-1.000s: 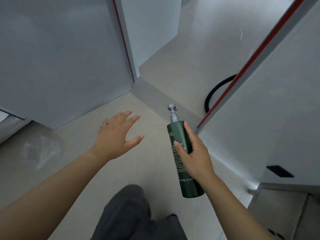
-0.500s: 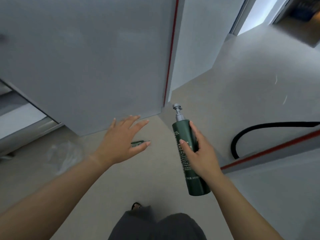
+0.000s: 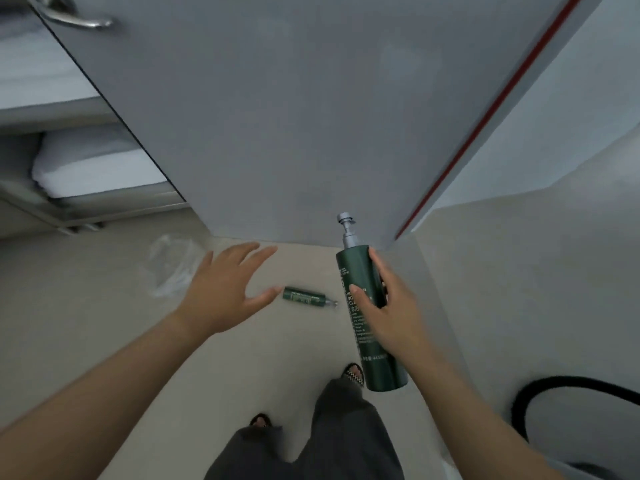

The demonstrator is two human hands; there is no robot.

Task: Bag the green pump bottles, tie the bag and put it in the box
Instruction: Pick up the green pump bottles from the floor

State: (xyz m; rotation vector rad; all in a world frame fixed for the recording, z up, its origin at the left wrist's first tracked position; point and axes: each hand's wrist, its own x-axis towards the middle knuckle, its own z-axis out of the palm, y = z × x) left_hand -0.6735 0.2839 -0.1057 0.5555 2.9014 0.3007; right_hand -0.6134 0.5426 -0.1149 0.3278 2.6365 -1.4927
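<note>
Bag: a crumpled clear plastic bag lies flat on the floor at about 10 o'clock from the feet, nothing in it as far as the blur allows; it may be only a loose sheet.
Left hand: the left hand hovers palm down, fingers spread wide, its grip holding nothing, just left of the second bottle.
Second bottle: a green pump bottle lies on its side on the floor at 12 o'clock, pump pointing right, apart from the bag.
Held bottle: the other green pump bottle is carried nearly upright at 1 o'clock, clear of the floor; dark green body, pale label text, grey pump head on top.
Right hand: the right hand has its grip wrapped round the middle of that bottle.
Progress: early, I judge; one bottle in hand, one still to collect, none bagged.
Left to do: bagging, tying, boxing; no box shows in this view.
</note>
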